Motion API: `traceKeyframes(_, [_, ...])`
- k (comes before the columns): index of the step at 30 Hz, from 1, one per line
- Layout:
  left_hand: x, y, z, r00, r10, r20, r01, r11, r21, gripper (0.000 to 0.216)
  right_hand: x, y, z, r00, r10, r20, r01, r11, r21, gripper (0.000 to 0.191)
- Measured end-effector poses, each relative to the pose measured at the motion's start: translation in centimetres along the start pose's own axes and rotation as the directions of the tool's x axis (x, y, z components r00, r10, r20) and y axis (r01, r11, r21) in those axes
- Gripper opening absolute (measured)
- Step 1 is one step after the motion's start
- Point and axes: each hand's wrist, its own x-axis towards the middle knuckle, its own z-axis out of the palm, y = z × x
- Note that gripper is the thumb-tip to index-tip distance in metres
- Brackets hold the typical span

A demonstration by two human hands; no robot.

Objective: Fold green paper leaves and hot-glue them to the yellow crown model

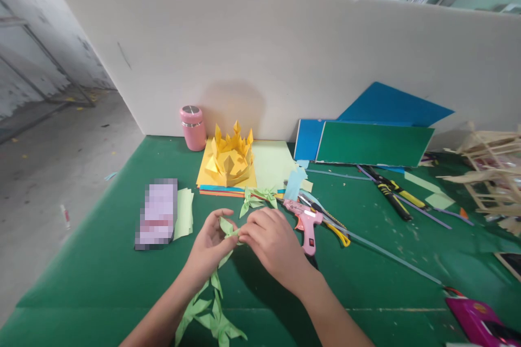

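Between my two hands is a light green folded paper piece (228, 227), pinched near the middle of the green table. My left hand (211, 241) grips it between thumb and fingers. The fingertips of my right hand (268, 241) are closed on its right end; exactly what they pinch is partly hidden. Below my left hand trails a chain of similar green folded paper pieces (217, 322), lying over my side of the table. Just beyond my hands lie more green folded pieces (260, 199). A pink glue gun (306, 222) rests right of my right hand.
A yellow paper crown (232, 160) sits on stacked paper beside a pink flask (193, 129). At left lie a phone-like object (158, 214) and green paper slips (184, 214). Yellow-black pliers (391, 192), boards (374, 143) and a wooden stick model (492, 173) are at right. A white panel (252, 54) stands behind.
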Motion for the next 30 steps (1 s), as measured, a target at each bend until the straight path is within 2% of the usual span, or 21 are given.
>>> traceKeyframes(5, [0.2, 0.1, 0.0, 0.999, -0.017, -0.043, 0.018, 1.000, 0.018, 0.044, -0.2, 0.5, -0.5, 0.999, 0.045, 0.025, -0.047, 0.997, 0.063, 0.007])
traceKeyframes(11, [0.2, 0.1, 0.0, 0.998, -0.036, -0.042, 0.038, 0.998, 0.044, 0.042, -0.2, 0.6, -0.5, 1.000, 0.023, 0.016, -0.023, 0.999, 0.025, 0.015])
traceKeyframes(16, [0.3, -0.6, -0.6, 0.999, -0.027, 0.028, 0.026, 0.998, 0.057, 0.039, -0.1, 0.5, -0.4, 1.000, -0.023, 0.000, 0.023, 0.996, -0.081, 0.025])
traceKeyframes(20, [0.5, -1.0, -1.0, 0.996, 0.055, 0.074, -0.059, 0.996, 0.061, 0.039, -0.2, 0.6, -0.1, 0.999, -0.035, 0.027, 0.039, 0.990, -0.138, 0.024])
traceKeyframes(25, [0.8, -1.1, -0.9, 0.968, 0.222, 0.115, -0.242, 0.950, 0.198, 0.012, -0.3, 0.8, 0.1, 0.998, -0.045, 0.036, 0.050, 0.986, -0.162, 0.023])
traceKeyframes(30, [0.8, -1.1, -0.8, 0.967, 0.234, 0.098, -0.249, 0.948, 0.196, 0.012, -0.3, 0.7, -0.2, 0.999, -0.023, 0.034, 0.027, 0.991, -0.129, 0.022])
